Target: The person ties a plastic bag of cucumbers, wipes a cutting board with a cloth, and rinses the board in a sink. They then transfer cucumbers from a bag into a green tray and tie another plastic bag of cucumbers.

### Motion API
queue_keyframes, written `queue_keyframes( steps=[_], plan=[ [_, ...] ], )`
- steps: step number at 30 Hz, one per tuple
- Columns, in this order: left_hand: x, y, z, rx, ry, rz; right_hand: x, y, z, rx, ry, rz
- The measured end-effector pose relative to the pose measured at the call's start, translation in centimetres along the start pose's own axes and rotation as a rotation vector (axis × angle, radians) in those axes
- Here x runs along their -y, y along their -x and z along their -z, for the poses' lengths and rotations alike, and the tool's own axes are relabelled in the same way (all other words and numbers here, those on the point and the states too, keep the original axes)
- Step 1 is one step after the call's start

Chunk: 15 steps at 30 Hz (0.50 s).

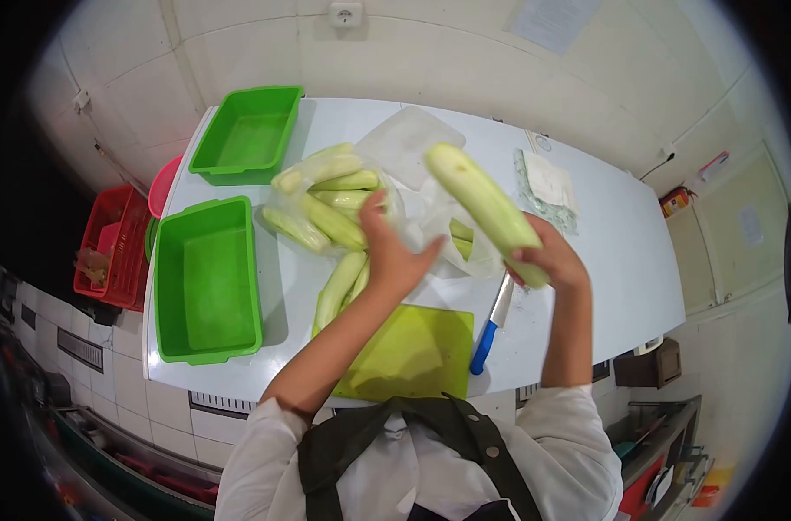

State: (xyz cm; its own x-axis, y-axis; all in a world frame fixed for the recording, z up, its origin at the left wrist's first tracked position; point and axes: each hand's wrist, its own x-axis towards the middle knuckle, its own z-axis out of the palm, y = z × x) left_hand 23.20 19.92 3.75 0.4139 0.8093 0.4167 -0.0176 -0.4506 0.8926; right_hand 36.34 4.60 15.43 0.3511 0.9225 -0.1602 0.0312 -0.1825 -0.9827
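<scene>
My right hand is wrapped round the lower end of a long pale green squash, raised and tilted over the table. My left hand has its fingers spread and holds nothing, above the table between two plastic bags. Several squashes lie in the bag to its left, and more rest on the table below it. The other bag, under the raised squash, has green pieces inside. A knife with a blue handle lies right of the green cutting board.
Two green tubs stand at the table's left side. A translucent board lies at the back, and a folded white cloth at the right. Beyond the left edge is a red crate.
</scene>
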Motion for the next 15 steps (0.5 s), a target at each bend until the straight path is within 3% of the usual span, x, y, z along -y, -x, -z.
queue_keyframes(
  steps=[1,3,4,7,10,11,15],
  plan=[
    [-0.3,0.0,-2.1,0.019,-0.08,-0.048,0.6,1.6,0.5,-0.046,0.087,-0.092],
    [2.8,-1.4,-5.4,0.239,-0.043,0.068,0.8,4.2,1.3,-0.137,0.258,-0.28],
    [3.5,-2.5,-6.6,0.344,-0.023,0.124,0.0,4.8,1.4,-0.194,0.384,-0.282],
    [3.2,-5.3,-7.4,0.282,-0.055,0.15,-6.7,3.0,3.9,-0.218,0.765,-0.169],
    [1.0,-4.6,-6.7,0.426,-0.202,-0.035,-8.5,-2.3,3.3,-0.193,0.41,-0.358],
    [1.3,-4.5,-6.8,0.375,-0.169,-0.058,-8.5,-4.0,3.8,-0.15,0.2,-0.401],
    [5.1,-5.2,-5.9,0.227,0.03,-0.034,-8.7,-9.2,8.4,0.053,0.058,-0.49]
  ],
)
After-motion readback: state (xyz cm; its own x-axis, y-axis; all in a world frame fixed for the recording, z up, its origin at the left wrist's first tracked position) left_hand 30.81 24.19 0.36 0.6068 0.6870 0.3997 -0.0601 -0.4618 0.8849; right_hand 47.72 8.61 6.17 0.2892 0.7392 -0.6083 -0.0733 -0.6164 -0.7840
